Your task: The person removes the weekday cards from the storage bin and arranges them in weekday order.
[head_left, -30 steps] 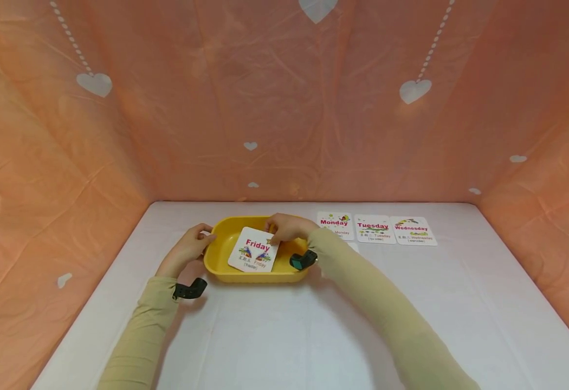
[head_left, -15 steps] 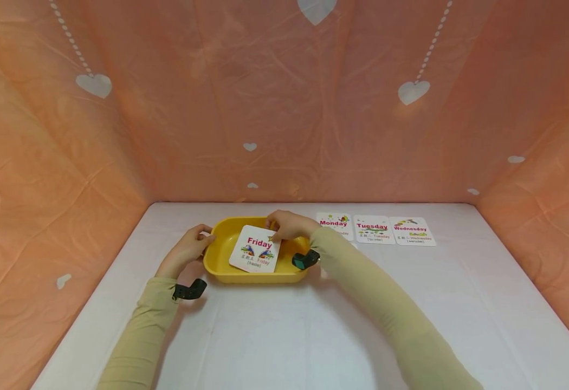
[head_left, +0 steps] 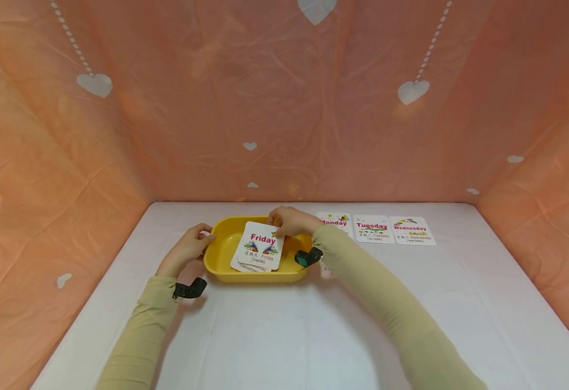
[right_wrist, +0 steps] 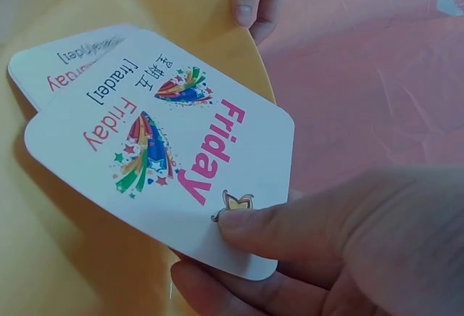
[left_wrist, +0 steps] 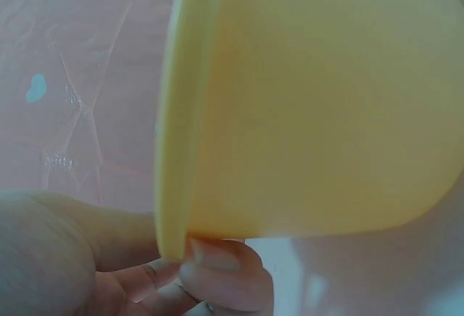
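Card marked Friday [head_left: 261, 248] sits over my yellow tray [head_left: 260, 278], printed face up. My right grip [head_left: 291, 223] is grasping it at its one o'clock corner, thumb on the printed star and fingers beneath. Under it, inside the tray, a lower card [head_left: 255, 268] shows along the six o'clock side, its lettering partly covered. My left grip [head_left: 190, 246] is pinching the tray's rim at nine o'clock, thumb and fingertip on either side of the edge.

Beyond the tray, between two and three o'clock, the Monday card [head_left: 333, 223], Tuesday card [head_left: 373, 228] and Wednesday card [head_left: 412, 231] lie in a row on the white bench [head_left: 265, 336]. Between three and four o'clock of the tray, another card [head_left: 327, 270] shows mostly hidden by my right sleeve [head_left: 387, 303]. My left sleeve [head_left: 138, 336] reaches in from seven o'clock. At twelve o'clock hangs a pinkish-orange curtain [head_left: 284, 108] with white hearts.
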The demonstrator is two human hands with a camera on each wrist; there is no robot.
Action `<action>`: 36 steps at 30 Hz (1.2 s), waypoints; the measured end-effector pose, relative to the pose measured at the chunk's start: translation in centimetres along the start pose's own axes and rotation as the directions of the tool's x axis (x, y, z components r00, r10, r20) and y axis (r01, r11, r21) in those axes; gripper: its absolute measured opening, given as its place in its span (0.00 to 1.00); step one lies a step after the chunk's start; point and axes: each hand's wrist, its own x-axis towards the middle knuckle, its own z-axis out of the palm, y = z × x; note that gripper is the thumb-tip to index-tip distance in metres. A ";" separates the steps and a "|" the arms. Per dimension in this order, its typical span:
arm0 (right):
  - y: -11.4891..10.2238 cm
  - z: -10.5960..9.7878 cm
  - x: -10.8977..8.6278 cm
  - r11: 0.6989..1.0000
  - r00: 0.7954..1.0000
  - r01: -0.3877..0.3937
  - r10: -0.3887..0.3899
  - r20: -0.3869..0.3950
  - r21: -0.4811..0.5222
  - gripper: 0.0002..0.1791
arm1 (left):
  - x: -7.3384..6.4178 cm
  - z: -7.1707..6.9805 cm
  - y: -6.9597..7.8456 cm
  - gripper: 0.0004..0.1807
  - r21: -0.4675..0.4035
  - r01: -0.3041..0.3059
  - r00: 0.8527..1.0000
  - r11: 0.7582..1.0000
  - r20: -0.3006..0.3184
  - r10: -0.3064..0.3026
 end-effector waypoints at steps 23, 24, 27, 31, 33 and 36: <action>1.6 -0.9 -1.3 0.986 0.997 -0.039 0.028 0.074 0.160 0.16 | 0.6 0.4 -0.1 0.19 -0.006 0.013 1.000 1.000 -0.001 -0.013; 1.7 -1.0 -1.4 0.983 0.997 -0.037 0.024 0.075 0.178 0.16 | 0.6 0.4 -0.1 0.19 -0.008 0.009 1.000 1.000 0.001 -0.009; 2.0 -1.3 -1.7 0.975 0.998 -0.030 0.016 0.063 0.221 0.16 | 0.6 0.4 -0.1 0.18 -0.015 -0.007 1.000 1.000 0.007 0.008; 2.3 -2.0 -2.2 0.971 1.000 0.008 -0.015 0.026 0.239 0.15 | 0.5 0.4 0.0 0.18 -0.021 -0.013 1.000 1.000 0.010 0.013; 2.3 -2.5 -2.5 0.964 0.999 0.032 -0.036 0.010 0.266 0.14 | 0.5 0.4 0.0 0.19 -0.020 -0.008 1.000 1.000 0.009 0.008; 2.3 -3.1 -3.2 0.947 0.999 0.054 -0.049 -0.023 0.316 0.15 | 0.6 0.5 -0.1 0.19 -0.017 -0.002 1.000 1.000 0.004 0.002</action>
